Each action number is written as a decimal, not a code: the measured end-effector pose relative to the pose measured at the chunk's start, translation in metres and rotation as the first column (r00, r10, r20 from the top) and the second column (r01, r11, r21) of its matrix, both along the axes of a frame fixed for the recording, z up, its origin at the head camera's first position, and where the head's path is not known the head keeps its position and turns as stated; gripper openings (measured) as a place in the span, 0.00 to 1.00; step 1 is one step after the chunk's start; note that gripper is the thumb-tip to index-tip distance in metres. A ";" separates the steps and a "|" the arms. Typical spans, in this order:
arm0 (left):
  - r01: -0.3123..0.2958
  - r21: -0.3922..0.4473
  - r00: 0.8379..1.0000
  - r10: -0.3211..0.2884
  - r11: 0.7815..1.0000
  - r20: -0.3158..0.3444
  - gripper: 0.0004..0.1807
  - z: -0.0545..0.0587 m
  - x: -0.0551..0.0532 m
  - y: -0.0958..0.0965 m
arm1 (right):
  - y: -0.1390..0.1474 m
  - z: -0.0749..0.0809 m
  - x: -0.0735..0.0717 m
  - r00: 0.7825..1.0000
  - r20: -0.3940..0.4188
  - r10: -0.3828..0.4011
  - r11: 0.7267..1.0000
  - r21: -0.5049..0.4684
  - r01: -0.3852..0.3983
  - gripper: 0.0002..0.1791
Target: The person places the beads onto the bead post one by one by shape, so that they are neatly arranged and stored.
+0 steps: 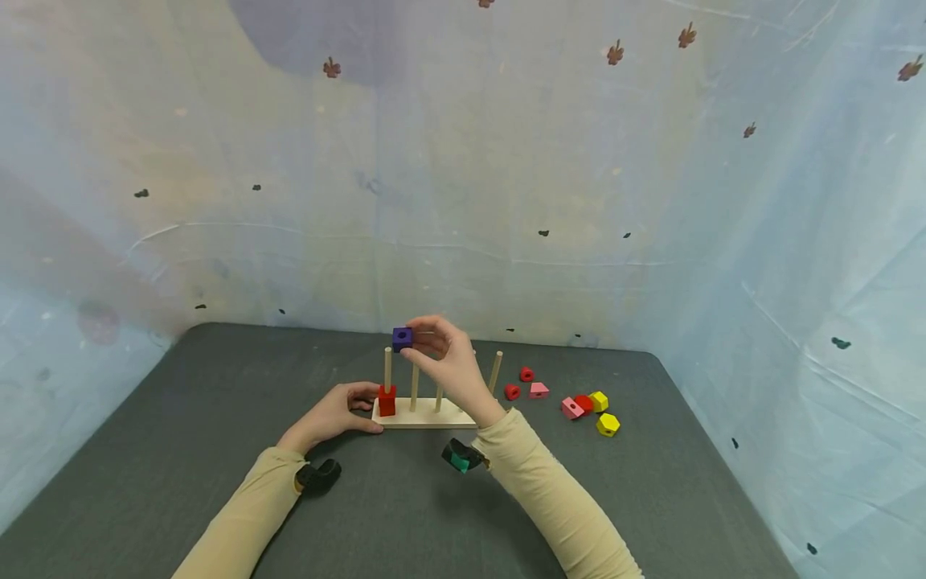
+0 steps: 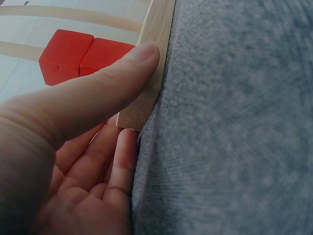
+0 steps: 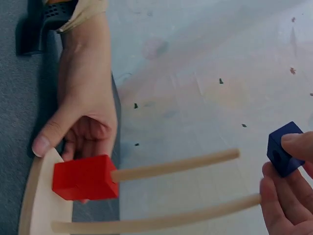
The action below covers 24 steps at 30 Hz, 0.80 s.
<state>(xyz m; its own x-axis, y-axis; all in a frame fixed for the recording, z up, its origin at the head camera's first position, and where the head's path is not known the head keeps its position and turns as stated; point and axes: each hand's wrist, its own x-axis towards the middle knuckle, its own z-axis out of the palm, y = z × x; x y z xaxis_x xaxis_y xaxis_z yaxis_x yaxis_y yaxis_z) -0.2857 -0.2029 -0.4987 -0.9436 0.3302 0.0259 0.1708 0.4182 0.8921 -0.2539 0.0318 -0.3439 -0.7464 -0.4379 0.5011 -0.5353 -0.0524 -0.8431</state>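
Note:
My right hand (image 1: 452,362) pinches a purple-blue cube bead (image 1: 402,340) with a hole through it, between thumb and fingers. The cube (image 3: 275,141) is held up near the top of the leftmost peg (image 1: 387,368), apart from it. That peg rises from a pale wooden peg board (image 1: 423,419) and carries two stacked red cube beads (image 1: 387,402) at its foot. At the board's left end my left hand (image 1: 331,414) grips it. In the left wrist view, the thumb lies on the board's front edge and the fingers bend about the end, beside the red cubes (image 2: 66,55).
Right of the board lie small red beads (image 1: 512,392) and a pink triangular bead (image 1: 538,391). Farther right are a pink block (image 1: 571,408), a red bead (image 1: 584,403) and two yellow beads (image 1: 608,425). A patterned sheet (image 1: 463,201) hangs behind the grey table (image 1: 362,515).

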 end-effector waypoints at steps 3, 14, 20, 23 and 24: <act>0.002 -0.001 1.000 -0.002 1.000 0.000 0.41 -0.001 0.001 -0.001 | -0.005 -0.005 0.001 0.998 -0.061 -0.027 0.999 0.015 0.028 0.19; 0.005 0.016 1.000 -0.005 1.000 0.017 0.42 -0.002 0.000 -0.001 | -0.017 -0.013 0.003 0.995 -0.080 -0.063 0.997 0.038 0.067 0.19; -0.002 0.020 0.999 0.002 1.000 0.033 0.43 0.000 -0.001 -0.001 | -0.021 -0.016 0.003 0.996 -0.061 -0.072 0.996 0.048 0.075 0.18; -0.005 0.022 0.999 0.004 1.000 0.043 0.43 0.001 0.000 -0.001 | -0.023 -0.017 0.002 0.995 -0.061 -0.082 0.995 0.055 0.085 0.18; -0.006 0.020 0.999 0.005 1.000 0.044 0.43 0.002 0.000 -0.001 | -0.024 -0.017 0.002 0.995 -0.061 -0.084 0.995 0.057 0.087 0.18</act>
<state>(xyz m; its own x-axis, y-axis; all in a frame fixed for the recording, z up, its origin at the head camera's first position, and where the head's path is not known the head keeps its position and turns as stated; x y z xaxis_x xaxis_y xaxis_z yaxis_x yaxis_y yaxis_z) -0.2859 -0.2043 -0.4969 -0.9456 0.3252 -0.0094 0.1287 0.4006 0.9072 -0.2521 0.0079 -0.3608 -0.7523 -0.4043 0.5202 -0.5844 0.0451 -0.8102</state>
